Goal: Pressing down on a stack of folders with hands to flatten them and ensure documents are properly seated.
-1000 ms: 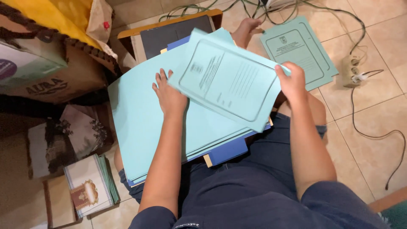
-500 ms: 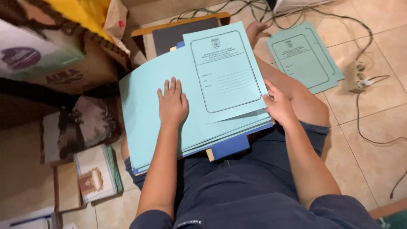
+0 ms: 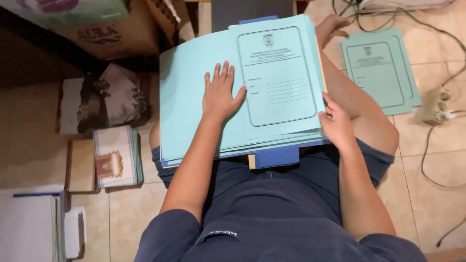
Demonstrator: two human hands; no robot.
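The work in hand looks like squaring a stack of light blue folders (image 3: 194, 111) on the lap of a person seated on the tiled floor (image 3: 422, 179), and to do it well the flat palm should keep a steady downward press while the other hand nudges the loose edges into line, so the thin covers do not fan out or slip off the thighs. Nearest, the left hand (image 3: 221, 94) lies open and flat, fingers spread, on the plain left part of the stack, its thumb just touching the edge of the top folder (image 3: 279, 73), the one with a printed form frame on its cover. The right hand (image 3: 336, 123) is curled loosely against the lower right corner of the same stack, fingers on the edges, thumb on top; it steadies more than it grips. A dark blue folder (image 3: 276, 156) pokes out under the pile, towards the body. So the stack sits under and between both hands, resting on the legs. Farther off, to the right on the floor, another light blue folder (image 3: 381, 70) lies well apart from the hands, near a power strip (image 3: 437, 106) and cables. To the left are small stacks of printed booklets (image 3: 116, 155) and, beyond, a cardboard box (image 3: 116, 36)
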